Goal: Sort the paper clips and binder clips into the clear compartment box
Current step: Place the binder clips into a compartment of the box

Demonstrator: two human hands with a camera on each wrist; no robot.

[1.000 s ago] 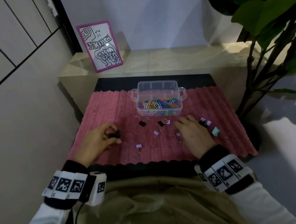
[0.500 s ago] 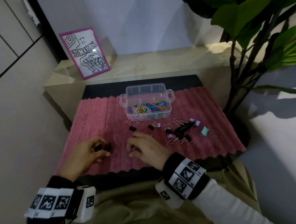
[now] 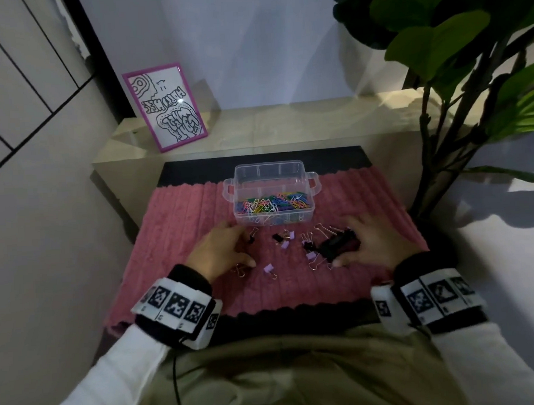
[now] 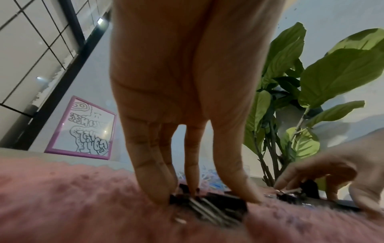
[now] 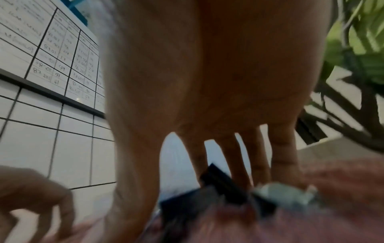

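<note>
The clear compartment box (image 3: 273,174) stands at the back of the pink mat (image 3: 181,237), its front compartment full of coloured paper clips (image 3: 272,203). My left hand (image 3: 249,248) pinches small black binder clips (image 4: 207,205) between thumb and fingertips against the mat, just left of the box's front. To the right, my right hand (image 3: 345,244) curls thumb and fingers round a bunch of larger black binder clips (image 3: 339,245), with a pale clip (image 5: 284,192) beside them. Several purple and black binder clips (image 3: 267,268) lie loose between the hands.
A pink-framed drawing (image 3: 165,107) leans on the low beige shelf (image 3: 286,124) behind the mat. A big leafy plant (image 3: 438,69) rises at the right, its stems close to the mat's edge. A wall runs along the left.
My right hand has swung from the middle of the mat to the right, onto the black clips. The left hand has moved forward and right, toward the box.
</note>
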